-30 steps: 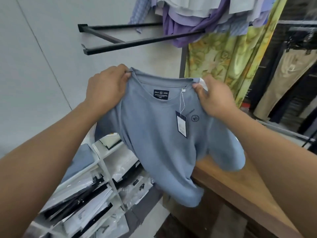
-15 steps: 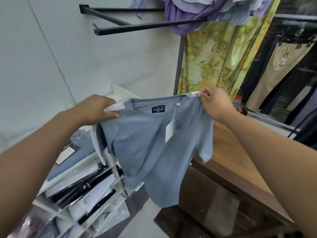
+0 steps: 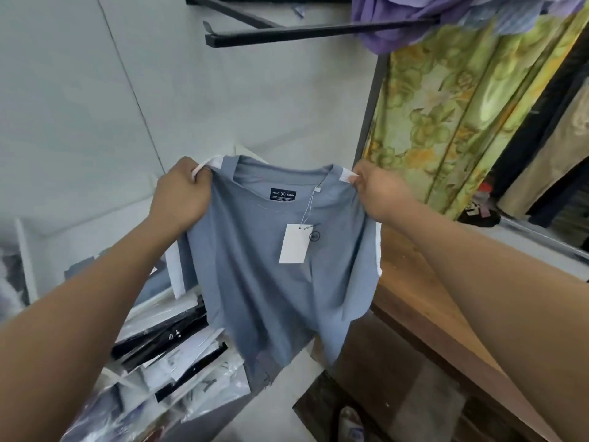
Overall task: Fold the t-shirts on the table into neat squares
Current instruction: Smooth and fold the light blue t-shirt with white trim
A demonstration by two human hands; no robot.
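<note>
Shirt (image 3: 255,282) is now stretched wider and flatter than a second ago. Left grip (image 3: 181,199) and right grip (image 3: 379,193) each pinch a shoulder. It hangs in the air just left of the desk (image 3: 420,298). Judged ready for laying down; folding not begun.

Blue t-shirt (image 3: 271,282): soft matt cloth; hang tag (image 3: 294,244): white paper; table (image 3: 427,314): brown wood; rack bars (image 3: 302,33): black matt metal.
</note>
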